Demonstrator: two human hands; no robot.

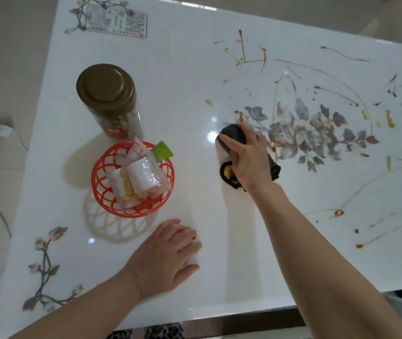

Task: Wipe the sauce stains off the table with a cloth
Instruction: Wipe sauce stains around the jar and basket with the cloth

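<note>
My right hand [246, 156] presses flat on a bunched dark grey cloth [231, 135] with a yellow patch, at the middle of the glossy white table [185, 77]. Its fingers lie spread over the cloth. Orange-brown sauce stains [244, 55] streak and dot the table beyond and to the right of the cloth, across the printed grey flower pattern [302, 133]. More sauce spots [338, 212] lie at the lower right. My left hand [168, 250] rests palm down on the bare table near the front edge, holding nothing.
A red plastic basket [102, 189] with plastic-wrapped packets stands left of the cloth. Behind it is a clear jar with a gold lid [105, 88]. A printed card [116, 20] lies at the far left corner. Cables lie on the floor at the left.
</note>
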